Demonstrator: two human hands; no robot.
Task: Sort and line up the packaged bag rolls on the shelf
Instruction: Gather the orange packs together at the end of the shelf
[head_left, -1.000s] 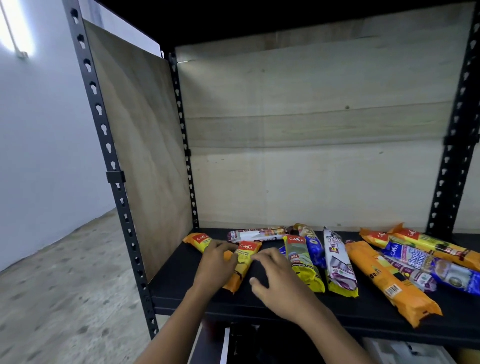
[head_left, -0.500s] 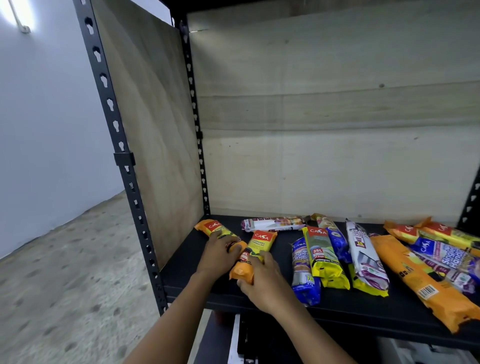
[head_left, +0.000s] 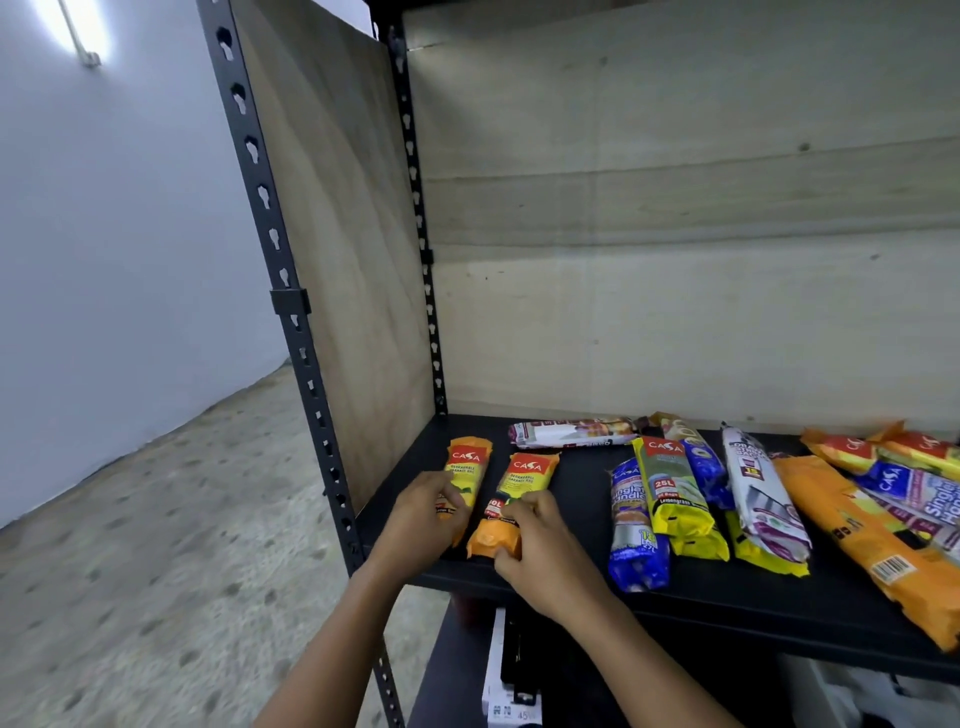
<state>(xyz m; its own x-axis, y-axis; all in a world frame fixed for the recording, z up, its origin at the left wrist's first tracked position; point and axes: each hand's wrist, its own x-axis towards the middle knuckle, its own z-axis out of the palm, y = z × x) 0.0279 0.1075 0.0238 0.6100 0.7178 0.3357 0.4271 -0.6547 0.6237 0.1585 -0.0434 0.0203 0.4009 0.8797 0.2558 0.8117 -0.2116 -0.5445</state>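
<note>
A pale wall (head_left: 104, 260) with a lit lamp (head_left: 78, 31) high up stands on the left, and a speckled concrete floor (head_left: 156, 519) runs below it. Next comes a black slotted post (head_left: 270, 234), then a plywood side panel (head_left: 332, 260) and a plywood back panel (head_left: 675, 260) that close in a black shelf (head_left: 582, 499).

Half a second ago the two orange rolls at the left end met in a V at their near ends. Now they lie side by side, almost parallel, with a narrow gap between them. The right grip has slid down to the near end of its roll.

The left grip (head_left: 421, 519) is curled over the near half of the left orange roll (head_left: 467, 467), grasping it. The right grip (head_left: 545, 556) clasps the near end of the second orange roll (head_left: 524, 478), fingers on top and thumb at its tip. Both rolls point their red labels to the back.

Behind them a white roll (head_left: 571, 434) lies crosswise along the back edge. Further right, apart from the pair, a blue roll (head_left: 631, 525) touches a yellow roll (head_left: 670, 493) that partly overlaps it. Then come a white and purple roll (head_left: 758, 493), a long orange roll (head_left: 857, 535) lying aslant, and a loose heap (head_left: 909, 467) of orange and blue packs (cut off by the frame edge).
</note>
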